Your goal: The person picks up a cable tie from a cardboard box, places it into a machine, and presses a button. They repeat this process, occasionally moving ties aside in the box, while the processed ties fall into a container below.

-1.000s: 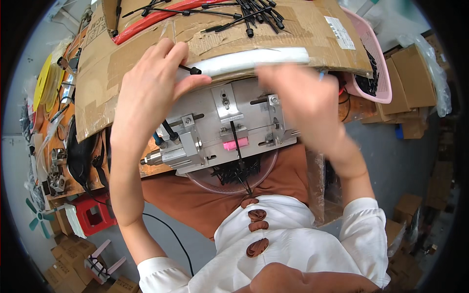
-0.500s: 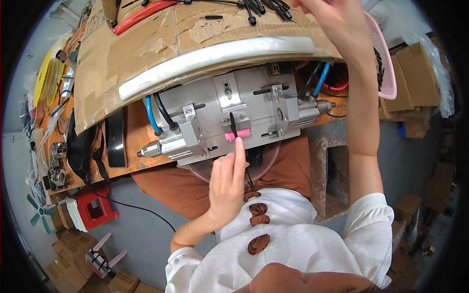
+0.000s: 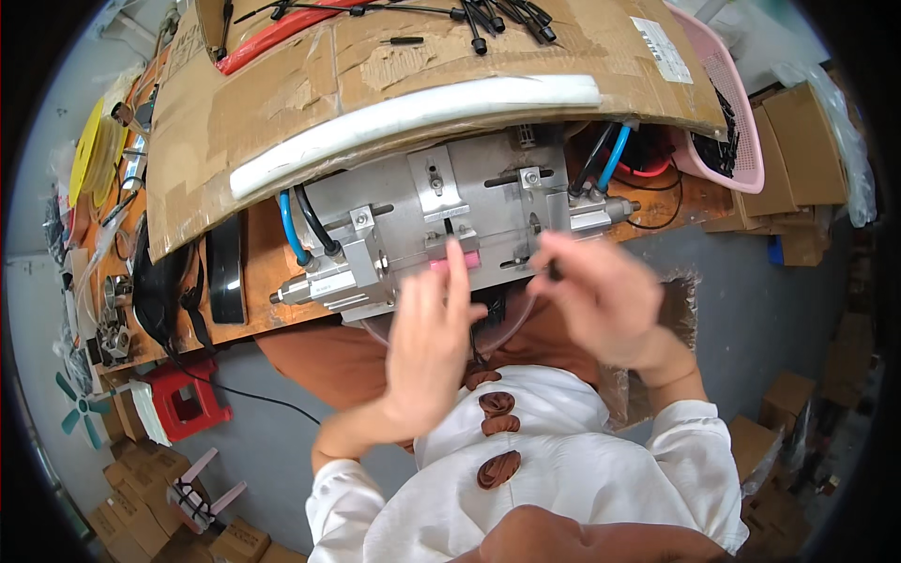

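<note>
Since the last frame my right hand [image 3: 605,296] has dropped from the top edge down to mid-frame, pinching something small and dark, can't tell what. Left hand [image 3: 427,338] hangs loose, fingers [image 3: 457,267] stretched up, tips at the pink tab [image 3: 449,264] on the metal jig [image 3: 441,220] at frame center. Jig sits tucked under the cardboard [image 3: 282,103] overhang, near the bench edge. Open room only below the jig; pink basket [image 3: 727,103] crowds the upper right.

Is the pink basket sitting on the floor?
No. The pink basket rests up on the workbench at the right end of the cardboard sheet, well above the grey floor.
</note>
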`<action>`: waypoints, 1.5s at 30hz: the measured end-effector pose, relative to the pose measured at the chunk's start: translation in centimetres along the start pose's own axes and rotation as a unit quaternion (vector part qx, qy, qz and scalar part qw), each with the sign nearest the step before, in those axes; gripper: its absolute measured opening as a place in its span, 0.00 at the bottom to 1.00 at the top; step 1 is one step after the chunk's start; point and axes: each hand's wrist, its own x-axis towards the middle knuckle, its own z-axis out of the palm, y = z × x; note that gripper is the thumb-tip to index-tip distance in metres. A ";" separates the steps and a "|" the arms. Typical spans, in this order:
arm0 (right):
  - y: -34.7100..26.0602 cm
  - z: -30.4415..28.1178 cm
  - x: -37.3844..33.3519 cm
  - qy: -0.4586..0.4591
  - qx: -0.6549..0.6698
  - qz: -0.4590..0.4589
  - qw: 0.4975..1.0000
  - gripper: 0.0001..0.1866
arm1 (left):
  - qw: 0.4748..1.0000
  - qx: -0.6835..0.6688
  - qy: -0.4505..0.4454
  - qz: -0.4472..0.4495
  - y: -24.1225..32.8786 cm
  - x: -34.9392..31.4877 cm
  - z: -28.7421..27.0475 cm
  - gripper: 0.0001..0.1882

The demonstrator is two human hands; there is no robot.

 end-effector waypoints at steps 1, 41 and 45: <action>-0.7 0.8 -1.8 -0.039 -0.008 0.038 0.998 0.28 | 0.999 0.022 0.032 0.017 -0.8 2.1 -1.6 0.34; 11.5 3.7 20.7 -0.248 -0.170 -0.031 0.953 0.09 | 0.996 0.069 -0.028 -0.040 1.0 -2.3 2.7 0.38; 7.7 -0.1 19.5 -0.182 0.038 0.210 0.960 0.10 | 0.997 0.063 -0.025 -0.037 0.6 -2.2 2.9 0.39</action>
